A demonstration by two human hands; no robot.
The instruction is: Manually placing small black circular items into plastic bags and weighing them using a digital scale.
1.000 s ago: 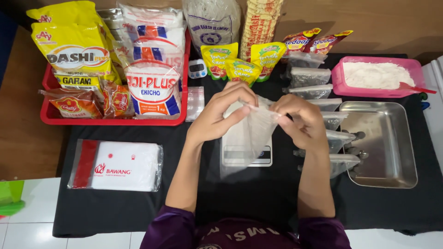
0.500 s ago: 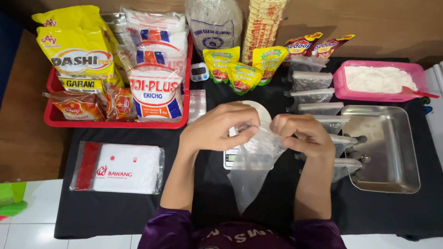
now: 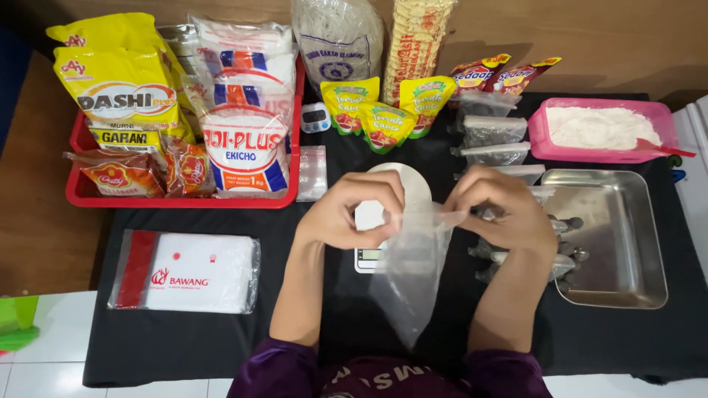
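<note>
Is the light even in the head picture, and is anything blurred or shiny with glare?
Head view: light is fairly even and sharp; the steel tray shows soft glare; the clear plastic bag between left hand and right hand looks hazy; the sleeves at the bottom edge are slightly soft.

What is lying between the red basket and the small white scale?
A small stack of clear plastic bags lies on the black cloth between red basket and scale, head view.

Open black table (image 3: 221,346) lies toward the person on both sides of the arms, broken only by the flat white packet (image 3: 188,271) at left. Beyond the hands the way is crowded: red basket (image 3: 184,197) of bags, sauce sachets (image 3: 383,121), pink tub (image 3: 601,129). The steel tray (image 3: 649,236) (small filled bags against its left rim) blocks the right.
</note>
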